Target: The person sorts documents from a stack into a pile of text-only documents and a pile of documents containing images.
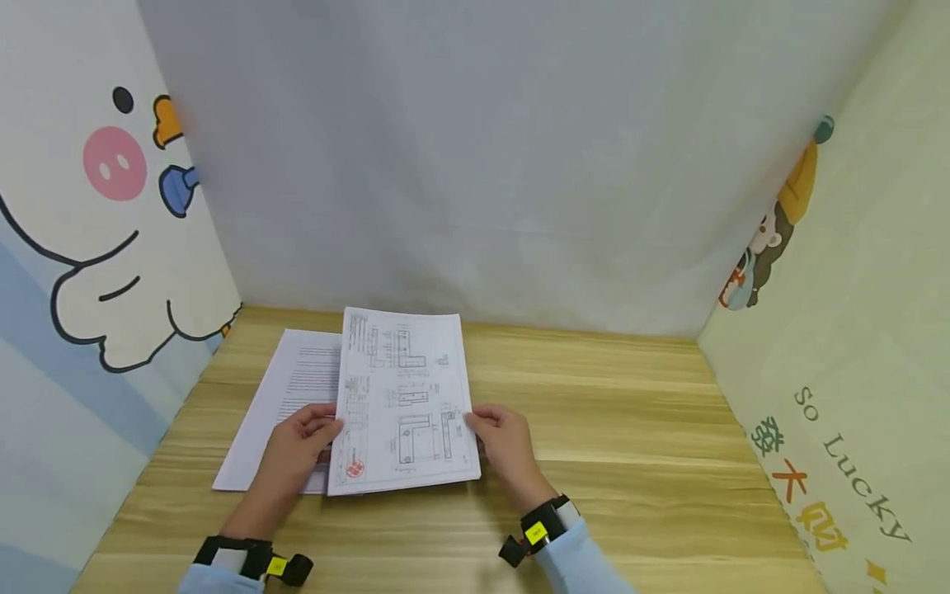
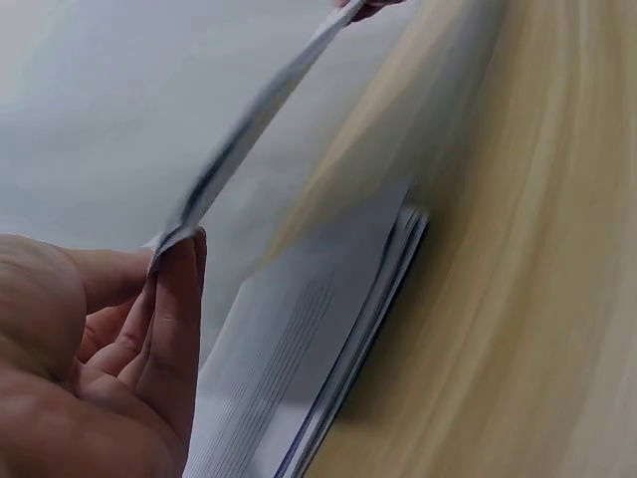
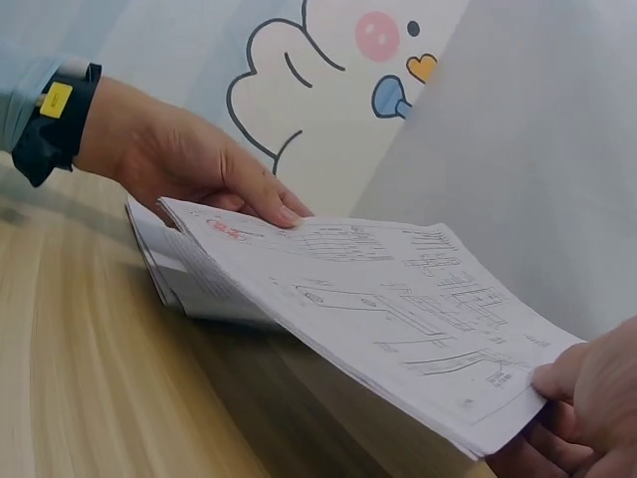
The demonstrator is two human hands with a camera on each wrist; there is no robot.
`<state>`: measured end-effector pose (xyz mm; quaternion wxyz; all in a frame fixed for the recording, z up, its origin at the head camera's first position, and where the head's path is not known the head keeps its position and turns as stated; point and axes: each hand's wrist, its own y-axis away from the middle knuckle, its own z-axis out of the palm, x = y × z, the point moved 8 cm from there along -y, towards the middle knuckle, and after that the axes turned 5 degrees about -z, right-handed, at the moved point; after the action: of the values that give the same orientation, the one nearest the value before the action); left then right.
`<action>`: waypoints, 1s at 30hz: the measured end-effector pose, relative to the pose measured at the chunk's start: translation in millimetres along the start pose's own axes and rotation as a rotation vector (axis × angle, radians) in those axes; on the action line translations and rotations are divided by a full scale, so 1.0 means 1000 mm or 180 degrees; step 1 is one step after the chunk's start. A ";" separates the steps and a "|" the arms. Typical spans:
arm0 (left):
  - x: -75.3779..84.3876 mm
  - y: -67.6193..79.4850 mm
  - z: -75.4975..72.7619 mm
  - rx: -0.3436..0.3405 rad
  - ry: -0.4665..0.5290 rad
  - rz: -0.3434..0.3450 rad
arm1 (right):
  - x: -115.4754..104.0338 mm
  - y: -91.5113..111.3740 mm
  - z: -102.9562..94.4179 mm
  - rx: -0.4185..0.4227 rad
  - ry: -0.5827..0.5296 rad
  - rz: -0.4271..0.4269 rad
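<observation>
A thin stack of drawing sheets (image 1: 438,388), printed with technical drawings and a red stamp, is held up off the table between both hands. My left hand (image 1: 300,441) pinches its left edge, thumb on top and fingers beneath. At the opposite edge my right hand (image 1: 508,445) grips it the same way. In the left wrist view the sheets appear edge-on, leaving the left hand (image 2: 109,349). Below and to the left, a second stack of paper with printed text lines (image 1: 256,412) lies on the table, partly covered by the raised sheets.
The wood-grain table (image 1: 594,412) extends to the right and in front of the papers. A grey curtain (image 1: 475,165) hangs behind it. Cartoon-printed panels stand on the left (image 1: 44,330) and right (image 1: 853,289).
</observation>
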<state>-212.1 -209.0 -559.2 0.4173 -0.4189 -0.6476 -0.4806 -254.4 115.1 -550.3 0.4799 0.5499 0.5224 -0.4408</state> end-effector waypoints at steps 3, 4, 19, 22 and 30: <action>0.002 -0.001 0.019 -0.0089 0.0022 0.0025 | 0.003 0.003 -0.019 0.0094 0.0119 -0.0003; 0.003 -0.001 0.025 -0.0113 0.0014 0.0025 | 0.003 0.005 -0.025 0.0121 0.0137 -0.0009; 0.018 0.004 0.123 -0.0405 0.0356 0.0211 | 0.006 0.020 -0.120 0.0622 0.0575 0.0013; 0.021 0.003 0.138 -0.0441 0.0375 0.0255 | 0.007 0.022 -0.132 0.0677 0.0620 0.0039; 0.028 0.001 0.177 -0.0658 0.0215 0.0252 | 0.008 0.025 -0.168 0.0867 0.0793 0.0083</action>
<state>-244.2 -33.0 -565.8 0.4121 -0.4685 -0.5630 -0.5419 -231.4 282.8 -530.9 0.3383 0.6668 0.5062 -0.4297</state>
